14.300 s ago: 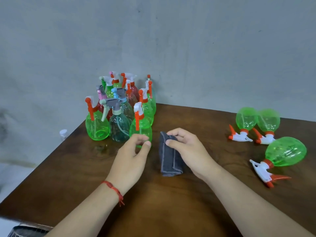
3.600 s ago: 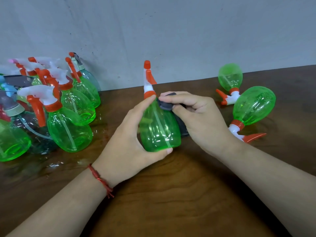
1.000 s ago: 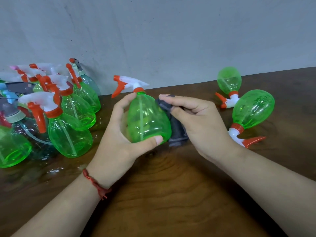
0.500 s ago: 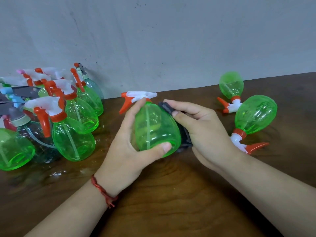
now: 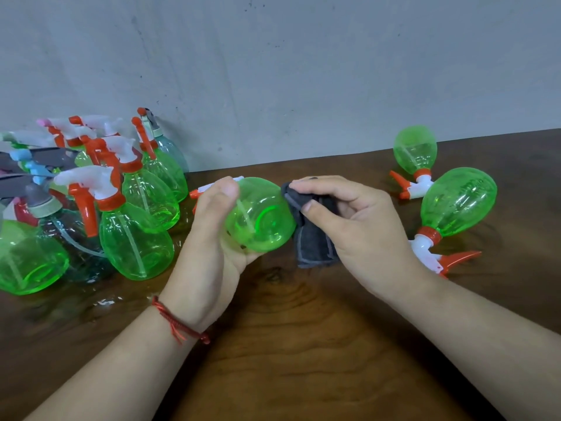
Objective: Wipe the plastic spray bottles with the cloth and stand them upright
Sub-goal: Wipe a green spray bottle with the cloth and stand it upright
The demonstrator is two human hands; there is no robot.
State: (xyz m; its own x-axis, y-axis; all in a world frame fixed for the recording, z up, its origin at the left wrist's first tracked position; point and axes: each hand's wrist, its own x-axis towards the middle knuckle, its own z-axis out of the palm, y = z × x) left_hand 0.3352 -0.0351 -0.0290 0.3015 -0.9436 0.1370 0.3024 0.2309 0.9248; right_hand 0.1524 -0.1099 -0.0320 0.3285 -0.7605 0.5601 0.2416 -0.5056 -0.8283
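One green bottle (image 5: pixel 261 218), upright half a second ago, is now tipped base-forward in the closed left hand (image 5: pixel 212 238), its smooth translucent underside presented for wiping; dark folded cloth (image 5: pixel 312 235) is pinched against it by the right hand (image 5: pixel 358 226). Two bulbous bottles (image 5: pixel 455 205) lie unwiped beyond; wiped ones (image 5: pixel 133 238) stand far left.

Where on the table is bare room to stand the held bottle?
Bare wood lies between the upright cluster and the left hand, and in front of both forearms. The two lying bottles crowd the right; the cluster crowds the left.
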